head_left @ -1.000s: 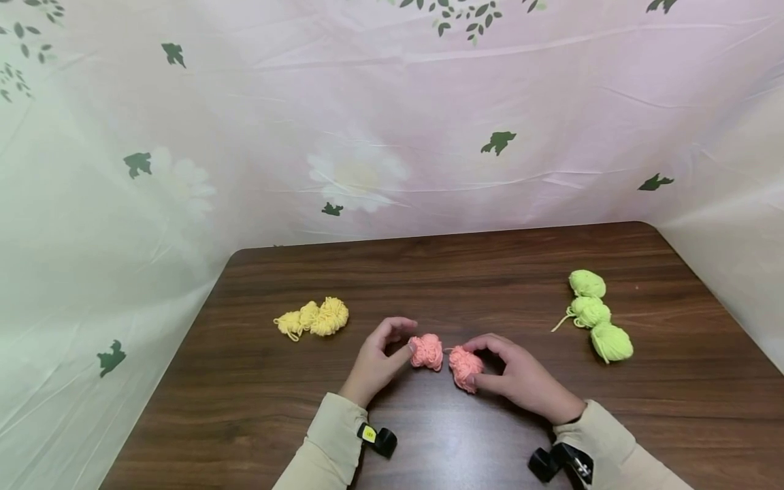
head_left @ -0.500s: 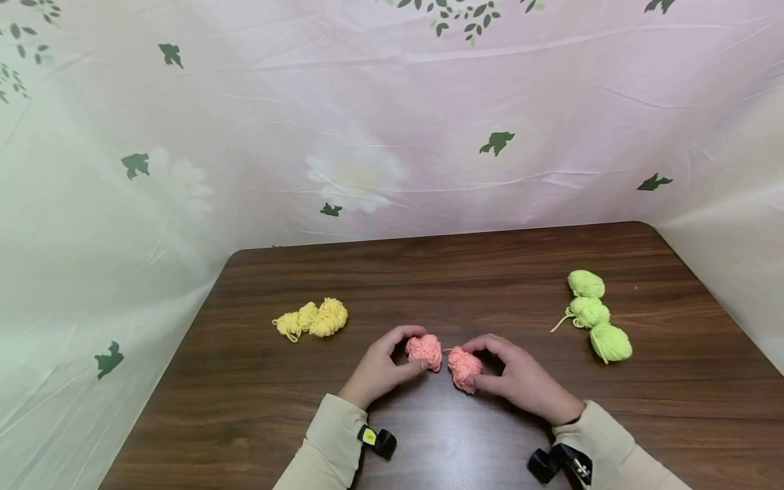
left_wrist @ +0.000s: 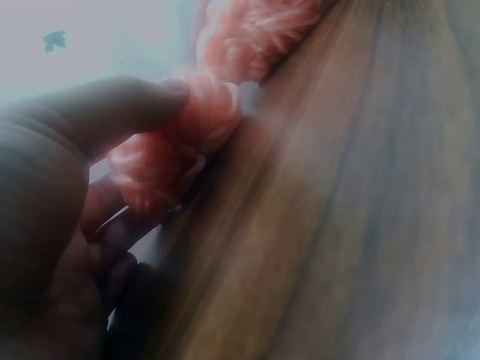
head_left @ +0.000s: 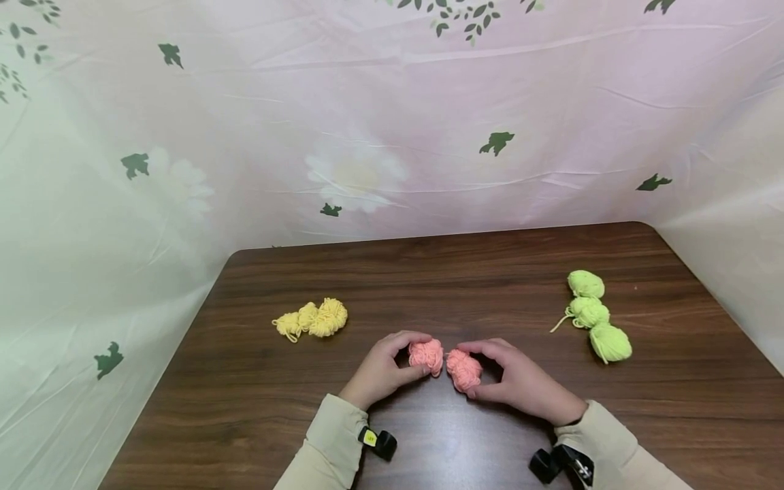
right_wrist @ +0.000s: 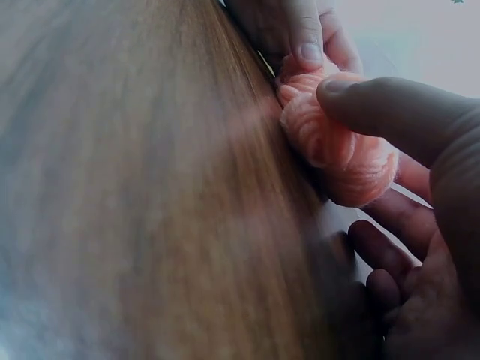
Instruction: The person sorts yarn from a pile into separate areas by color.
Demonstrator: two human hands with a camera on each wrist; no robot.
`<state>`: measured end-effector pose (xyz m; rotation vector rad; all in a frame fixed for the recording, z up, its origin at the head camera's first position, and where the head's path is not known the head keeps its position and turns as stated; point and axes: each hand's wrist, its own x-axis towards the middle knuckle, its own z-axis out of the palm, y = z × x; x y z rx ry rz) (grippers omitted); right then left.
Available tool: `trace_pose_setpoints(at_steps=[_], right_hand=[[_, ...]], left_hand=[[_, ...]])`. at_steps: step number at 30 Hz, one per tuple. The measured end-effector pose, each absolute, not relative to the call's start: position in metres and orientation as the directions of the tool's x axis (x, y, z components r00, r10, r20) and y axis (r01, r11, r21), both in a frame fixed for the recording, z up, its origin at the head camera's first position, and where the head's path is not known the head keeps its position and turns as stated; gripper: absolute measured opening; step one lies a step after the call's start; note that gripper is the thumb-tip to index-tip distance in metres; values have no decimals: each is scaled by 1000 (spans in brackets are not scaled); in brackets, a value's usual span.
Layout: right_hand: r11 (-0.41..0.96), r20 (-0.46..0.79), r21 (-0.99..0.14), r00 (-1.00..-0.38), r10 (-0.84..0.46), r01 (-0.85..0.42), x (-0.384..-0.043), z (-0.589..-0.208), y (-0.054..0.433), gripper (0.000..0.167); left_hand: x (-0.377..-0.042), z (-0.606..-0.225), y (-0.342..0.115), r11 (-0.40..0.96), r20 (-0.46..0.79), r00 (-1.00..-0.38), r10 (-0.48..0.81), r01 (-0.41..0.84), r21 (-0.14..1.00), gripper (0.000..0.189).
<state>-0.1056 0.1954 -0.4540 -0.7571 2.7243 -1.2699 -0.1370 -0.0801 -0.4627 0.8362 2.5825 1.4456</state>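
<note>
Two small coral-pink bundles of yarn lie side by side on the dark wooden table, a narrow gap between them. My left hand [head_left: 381, 371] holds the left yarn bundle [head_left: 427, 356] between the thumb on its near side and the fingers on its far side. Likewise, my right hand [head_left: 523, 381] pinches the right yarn bundle [head_left: 463, 371] with fingertips behind and thumb in front. From the left wrist, the left thumb [left_wrist: 142, 105] presses on the yarn. In the right wrist view the right thumb [right_wrist: 375, 101] rests on the right bundle [right_wrist: 330, 146].
Yellow yarn bundles [head_left: 312, 318] lie in a row to the left on the table [head_left: 429, 279]. Three lime-green yarn balls [head_left: 591, 313] form a line at the right, a loose strand beside them. A printed cloth [head_left: 392, 122] hangs behind the table.
My left hand has moved from touching the left coral bundle to gripping it, and that bundle has shifted slightly toward me. My right thumb has slid to the near edge of the right bundle.
</note>
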Motion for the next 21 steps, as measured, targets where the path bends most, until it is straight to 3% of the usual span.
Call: trace_pose_setpoints(at_steps=[6,14,21], right_hand=[[547,168,-732,-885,-434,-407,-106,-454,194,51],[525,192,-712,-849,-492,-466,-104,-449,191,47],[471,199,-768,-860,-470,-435,-104,-443,190,48]], left_hand=[[-138,-464,-80,435,184,-857,481,416,799,42],[-137,-463,-81,456,163,-866,472,399,795,41],[-137,-464,-81,454,162,-867,471,396,798,42]])
